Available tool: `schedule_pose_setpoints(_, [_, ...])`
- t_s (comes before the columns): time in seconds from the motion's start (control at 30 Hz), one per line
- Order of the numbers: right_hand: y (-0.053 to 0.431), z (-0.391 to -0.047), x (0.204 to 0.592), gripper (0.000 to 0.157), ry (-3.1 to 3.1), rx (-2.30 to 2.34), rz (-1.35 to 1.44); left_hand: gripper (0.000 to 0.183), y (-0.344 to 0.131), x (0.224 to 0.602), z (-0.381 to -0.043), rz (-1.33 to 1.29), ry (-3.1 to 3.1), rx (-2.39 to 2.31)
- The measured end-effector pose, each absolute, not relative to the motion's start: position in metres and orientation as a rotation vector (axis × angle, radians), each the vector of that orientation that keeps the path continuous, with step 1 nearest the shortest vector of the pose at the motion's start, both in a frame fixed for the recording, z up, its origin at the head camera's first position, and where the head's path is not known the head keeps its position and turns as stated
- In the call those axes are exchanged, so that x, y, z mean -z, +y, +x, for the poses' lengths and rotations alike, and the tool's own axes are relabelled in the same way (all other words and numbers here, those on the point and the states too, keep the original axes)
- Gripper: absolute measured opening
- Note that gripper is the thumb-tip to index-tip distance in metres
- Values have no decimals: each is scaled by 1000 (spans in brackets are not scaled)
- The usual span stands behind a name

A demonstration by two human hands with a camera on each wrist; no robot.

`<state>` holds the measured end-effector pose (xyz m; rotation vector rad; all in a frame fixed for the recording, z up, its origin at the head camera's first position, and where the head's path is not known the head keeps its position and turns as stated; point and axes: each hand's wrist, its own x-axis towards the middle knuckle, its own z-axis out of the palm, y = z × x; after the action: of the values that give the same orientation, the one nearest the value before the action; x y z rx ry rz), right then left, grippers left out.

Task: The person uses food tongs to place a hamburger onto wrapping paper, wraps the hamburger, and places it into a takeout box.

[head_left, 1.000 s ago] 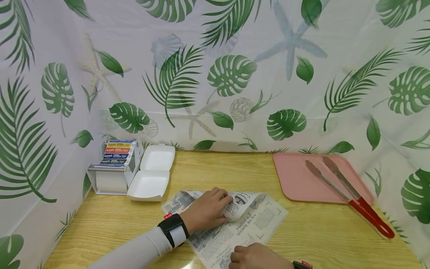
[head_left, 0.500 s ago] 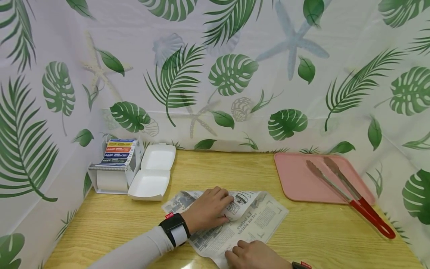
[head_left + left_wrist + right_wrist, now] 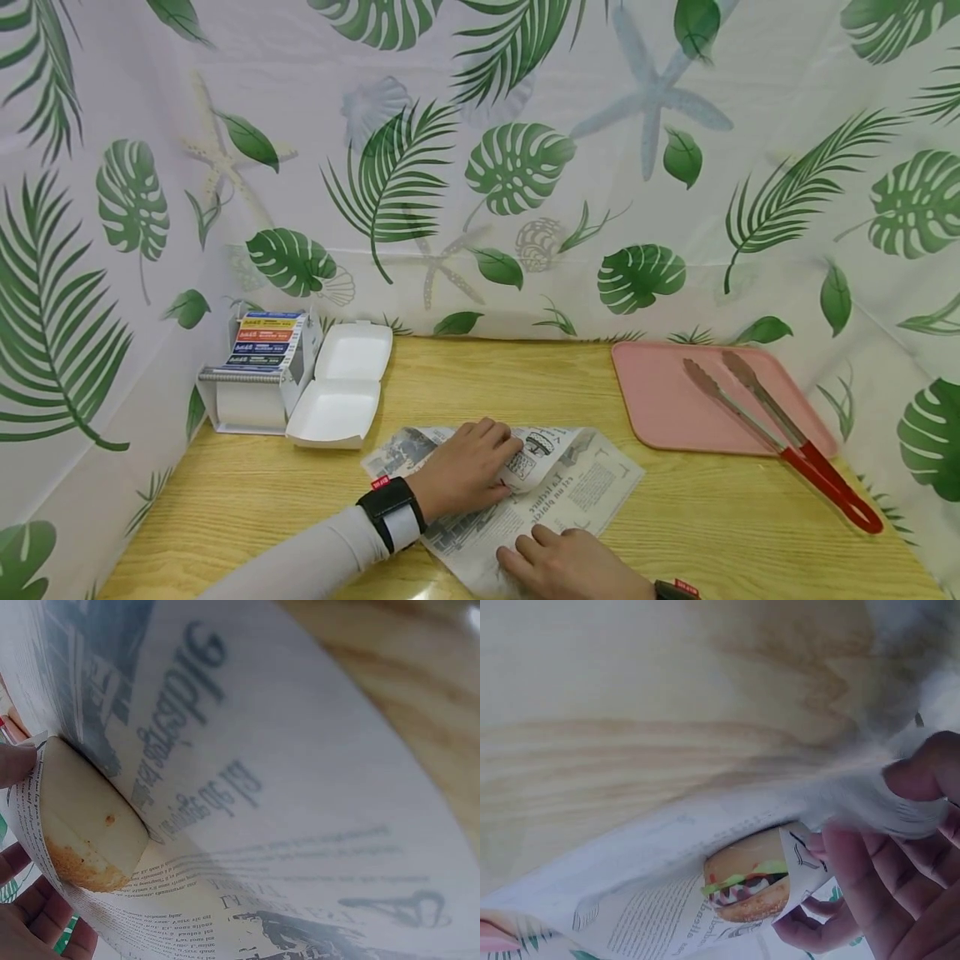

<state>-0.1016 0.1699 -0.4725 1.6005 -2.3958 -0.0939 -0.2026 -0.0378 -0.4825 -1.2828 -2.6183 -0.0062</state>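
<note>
My left hand [image 3: 468, 467] grips a hamburger through a folded flap of newsprint-patterned wrapping paper [image 3: 592, 492]. In the left wrist view the pale bun [image 3: 94, 810] shows inside the paper, thumb on one side and fingers on the other. Lettuce and filling show between the bun halves of the hamburger [image 3: 746, 881] in the right wrist view; the head view hides it beneath paper and hand. My right hand [image 3: 566, 562] pinches the near part of the paper between thumb and fingers, and that part curves upward off the table.
A pink tray [image 3: 652, 408] lies at the back right, with red-handled tongs [image 3: 806, 454] across it. At the back left stand an open white clamshell box [image 3: 333, 412] and a label dispenser [image 3: 251, 375]. A leaf-patterned curtain [image 3: 555, 275] borders the wooden table.
My right hand has moved a little away from the body and to the left, bringing the near part of the wrapping paper up with it. My left hand keeps its place on the hamburger.
</note>
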Motion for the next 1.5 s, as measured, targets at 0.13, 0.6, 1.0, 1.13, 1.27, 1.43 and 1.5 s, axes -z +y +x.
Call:
schedule_pose_setpoints(0.13, [171,-103,469,44,-2389,56,1587,54,-37,482,-202,-1285,-2617,-10])
schedule_pose_setpoints(0.6, [176,-131,439,11,-2441,-526,1275,48,-41,485,-208,-1343,-2542,27])
schedule_pose_setpoints(1.0, [177,-178,428,2,-2669,-667,1090,43,-54,481,-217,-1367,-2861,612])
schedule_pose_setpoints(1.13, [175,-186,432,8,-2772,-693,1017,50,-58,482,-221,-1434,-2818,639])
schedule_pose_setpoints(1.27, [174,-192,437,11,-2817,-733,962,60,-64,481,-228,-1586,-2654,492])
schedule_pose_setpoints(1.43, [172,-200,441,12,-2804,-773,925,60,-75,479,-234,-1643,-2635,589])
schedule_pose_setpoints(1.5, [172,-203,442,14,-2806,-779,916,58,-78,478,-235,-1647,-2657,680])
